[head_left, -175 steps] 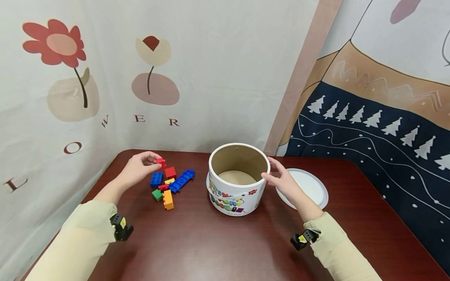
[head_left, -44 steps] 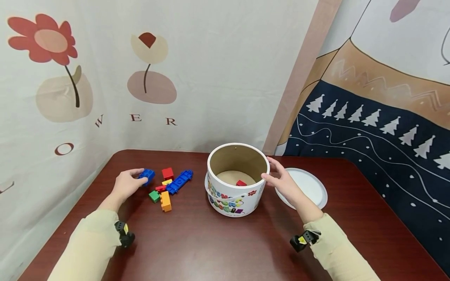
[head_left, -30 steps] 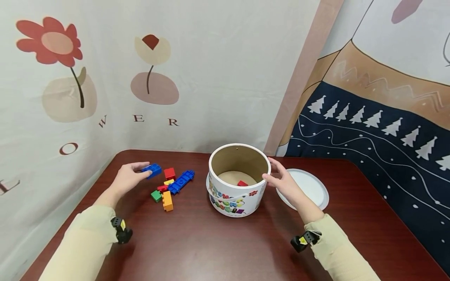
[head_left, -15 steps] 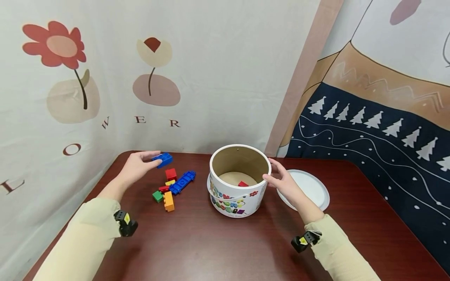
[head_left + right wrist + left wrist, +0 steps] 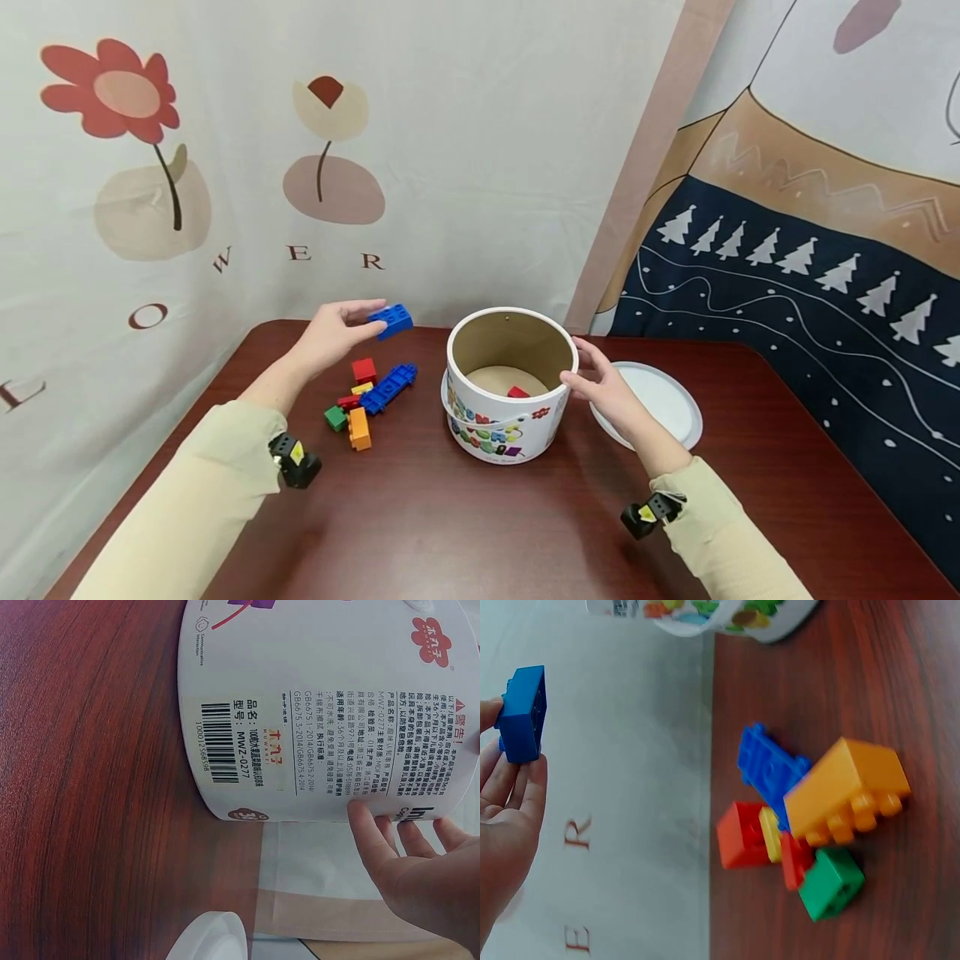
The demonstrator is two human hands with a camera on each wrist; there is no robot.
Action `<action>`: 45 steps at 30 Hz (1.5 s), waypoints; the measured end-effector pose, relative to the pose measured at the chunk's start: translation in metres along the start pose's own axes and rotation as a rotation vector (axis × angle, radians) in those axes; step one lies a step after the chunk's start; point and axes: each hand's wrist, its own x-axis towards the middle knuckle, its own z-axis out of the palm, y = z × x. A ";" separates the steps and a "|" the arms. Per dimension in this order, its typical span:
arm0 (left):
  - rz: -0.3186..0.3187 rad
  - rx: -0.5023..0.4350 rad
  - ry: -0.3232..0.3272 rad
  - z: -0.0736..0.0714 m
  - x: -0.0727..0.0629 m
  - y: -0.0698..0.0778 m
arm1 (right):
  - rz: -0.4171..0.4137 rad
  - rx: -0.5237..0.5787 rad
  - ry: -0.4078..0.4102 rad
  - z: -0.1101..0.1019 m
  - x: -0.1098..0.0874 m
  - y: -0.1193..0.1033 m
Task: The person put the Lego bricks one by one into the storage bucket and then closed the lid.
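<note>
In the head view, my left hand (image 5: 330,337) pinches a blue toy brick (image 5: 392,321) between thumb and fingers, raised above the back edge of the table. The left wrist view shows that brick (image 5: 523,714) with studs facing the palm side. A white round bucket (image 5: 501,429) with colourful print stands upright, its top uncovered. One red brick (image 5: 517,392) lies inside on its floor. My right hand (image 5: 603,387) holds the bucket's right side at the rim; in the right wrist view its fingers (image 5: 369,834) touch the outer wall beside printed text.
Left of the bucket lies a loose group: red brick (image 5: 364,370), blue long piece (image 5: 388,388), yellow piece (image 5: 362,388), small red piece (image 5: 348,402), green brick (image 5: 335,417) and orange brick (image 5: 359,429). A white lid (image 5: 660,400) lies right of the bucket on the brown table (image 5: 450,525).
A red brick has gone from my left hand into the bucket. My left hand has since taken the blue brick from the group, lifted it and carried it rightward. The right hand stays put.
</note>
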 end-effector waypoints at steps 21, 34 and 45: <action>0.109 -0.066 -0.110 0.047 0.025 0.057 | -0.003 0.002 -0.004 0.000 0.000 -0.001; 0.204 -0.057 -0.213 0.081 0.026 0.071 | 0.011 0.006 0.002 0.001 -0.001 0.000; 0.225 -0.094 -0.182 0.079 0.025 0.067 | 0.008 -0.008 -0.001 0.001 -0.003 -0.002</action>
